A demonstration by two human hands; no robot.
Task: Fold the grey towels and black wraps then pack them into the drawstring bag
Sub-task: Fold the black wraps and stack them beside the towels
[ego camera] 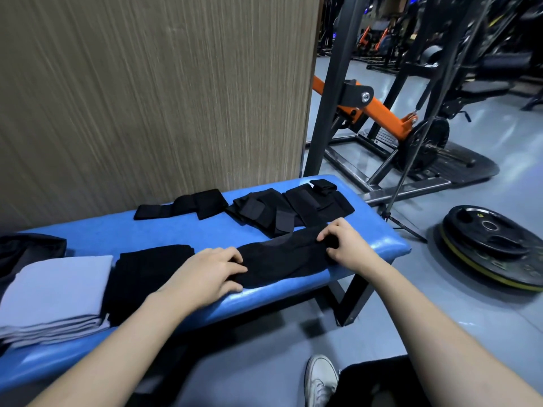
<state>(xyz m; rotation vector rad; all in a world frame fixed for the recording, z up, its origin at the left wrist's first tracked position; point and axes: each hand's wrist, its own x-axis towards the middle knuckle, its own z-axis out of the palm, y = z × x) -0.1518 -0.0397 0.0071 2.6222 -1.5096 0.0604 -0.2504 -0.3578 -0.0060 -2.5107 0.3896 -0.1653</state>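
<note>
Your white sneaker sits on the grey floor at the bottom of the view, and above it both your forearms reach onto the blue padded table. Your left hand lies on the near end of a long black wrap, fingers curled over its edge and pressing it to the padding, while your right hand pinches the wrap's far end between thumb and curled fingers. That wrap is soft matte black fabric with a greyer patch toward its middle, stretched along the table's front edge near the right corner. Just left of it lies a folded black cloth, and beside that a stack of folded grey towels, its layered edges facing you. Behind the stack, at the left border, a dark bundle shows; you cannot tell whether it is the drawstring bag. Toward the back of the table rest a black strap laid flat and a loose heap of black wraps with fastening tabs. On the floor to the right lie stacked weight plates, the top one carrying a small yellow marking too small to read. An orange and black gym machine stands behind.
</note>
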